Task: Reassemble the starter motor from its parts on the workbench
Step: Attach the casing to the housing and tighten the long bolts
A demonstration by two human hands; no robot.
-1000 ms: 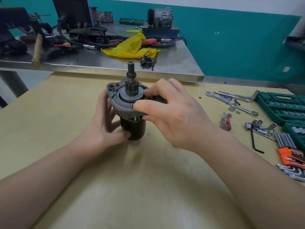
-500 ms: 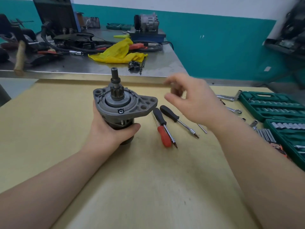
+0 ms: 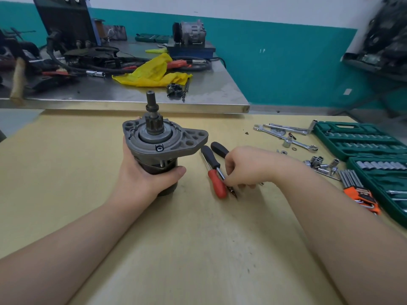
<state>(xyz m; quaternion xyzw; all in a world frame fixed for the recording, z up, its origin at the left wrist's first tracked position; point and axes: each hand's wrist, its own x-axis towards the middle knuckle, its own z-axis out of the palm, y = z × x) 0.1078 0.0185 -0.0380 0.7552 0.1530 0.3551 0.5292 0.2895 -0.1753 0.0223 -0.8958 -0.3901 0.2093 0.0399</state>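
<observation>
Teal wall behind; tan bench (image 3: 198, 249) carrying the work. Stood upright toward the bench's far left: motor (image 3: 160, 148), gripped round its body by left hand (image 3: 143, 179). Reached down at mid-bench: right hand (image 3: 244, 167), fingers curled onto a screwdriver (image 3: 212, 160) shaft, grasp not clearly closed. Best lifted by the handle, with the motor kept plumb and steady.

No text, label, brand, number or sign can be read anywhere in this view. The orange holder (image 3: 361, 195) of the hex keys at about four o'clock carries dark marks, but they are too small and blurred to read.
</observation>
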